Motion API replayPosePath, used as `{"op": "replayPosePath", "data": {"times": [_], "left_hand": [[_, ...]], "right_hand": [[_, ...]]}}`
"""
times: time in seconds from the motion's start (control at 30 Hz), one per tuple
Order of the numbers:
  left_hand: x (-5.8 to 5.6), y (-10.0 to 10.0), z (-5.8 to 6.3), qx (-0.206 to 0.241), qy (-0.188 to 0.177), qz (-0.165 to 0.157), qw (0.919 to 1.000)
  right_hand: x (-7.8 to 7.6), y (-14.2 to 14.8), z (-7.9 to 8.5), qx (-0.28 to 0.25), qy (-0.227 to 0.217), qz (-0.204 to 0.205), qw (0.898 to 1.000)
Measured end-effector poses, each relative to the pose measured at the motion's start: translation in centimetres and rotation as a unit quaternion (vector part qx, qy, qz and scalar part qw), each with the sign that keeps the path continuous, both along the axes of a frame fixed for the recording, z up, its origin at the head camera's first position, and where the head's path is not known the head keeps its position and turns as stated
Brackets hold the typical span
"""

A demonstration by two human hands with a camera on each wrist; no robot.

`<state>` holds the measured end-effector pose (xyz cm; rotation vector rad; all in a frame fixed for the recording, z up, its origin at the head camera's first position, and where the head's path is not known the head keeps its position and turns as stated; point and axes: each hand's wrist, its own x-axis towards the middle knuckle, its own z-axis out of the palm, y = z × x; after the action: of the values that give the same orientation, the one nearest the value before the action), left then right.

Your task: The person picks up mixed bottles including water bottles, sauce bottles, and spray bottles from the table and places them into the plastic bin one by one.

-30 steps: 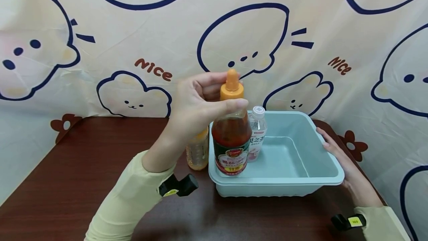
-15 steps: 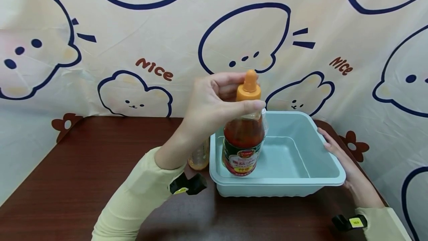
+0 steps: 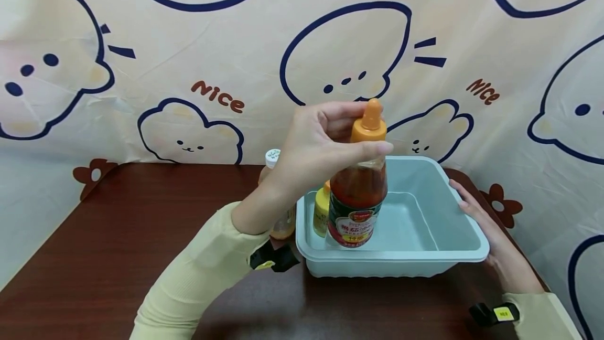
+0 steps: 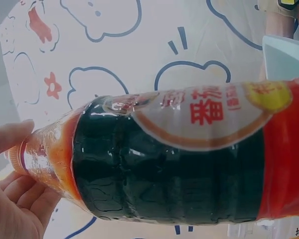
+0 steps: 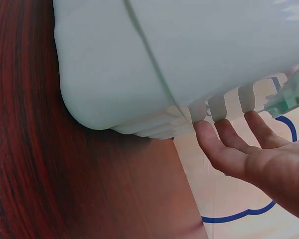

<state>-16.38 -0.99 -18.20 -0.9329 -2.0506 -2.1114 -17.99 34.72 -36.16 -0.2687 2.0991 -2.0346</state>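
My left hand [image 3: 313, 151] grips a ketchup bottle [image 3: 357, 209] by its neck, just below the orange nozzle cap. The bottle stands upright inside, or just above, the left part of a pale blue plastic tub [image 3: 387, 257]; whether its base touches the floor cannot be told. A small yellow bottle [image 3: 322, 211] shows beside it at the tub's left wall. My right hand [image 3: 483, 224] is at the tub's right side. In the right wrist view its slightly bent fingers [image 5: 229, 134] touch the tub's outer wall [image 5: 139, 64] with their tips.
Left of the tub, partly behind my left forearm, are a white cap [image 3: 272, 158] and a bottle's amber lower body [image 3: 284, 226]; whether they belong together is hidden. The dark wooden table [image 3: 118, 256] ends at a printed cloth backdrop [image 3: 203, 46].
My left hand has carried the ketchup bottle to the right, uncovering the small yellow bottle and the white cap. The clear bottle in the tub is now hidden behind it. My right hand stays put.
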Motion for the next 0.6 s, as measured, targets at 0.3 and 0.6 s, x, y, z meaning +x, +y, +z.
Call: {"op": "replayPosePath", "data": {"times": [0.3, 0.6], "left_hand": [[-0.1, 0.8, 0.1, -0.025, 0.006, -0.006, 0.9997], [-0.5, 1.7, 0.0, -0.035, 0.018, -0.024, 0.9989]], "right_hand": [[0.0, 0.1, -0.1, 0.001, 0.005, 0.002, 1.0], [0.0, 0.3, -0.3, -0.002, 0.007, 0.004, 1.0]]}}
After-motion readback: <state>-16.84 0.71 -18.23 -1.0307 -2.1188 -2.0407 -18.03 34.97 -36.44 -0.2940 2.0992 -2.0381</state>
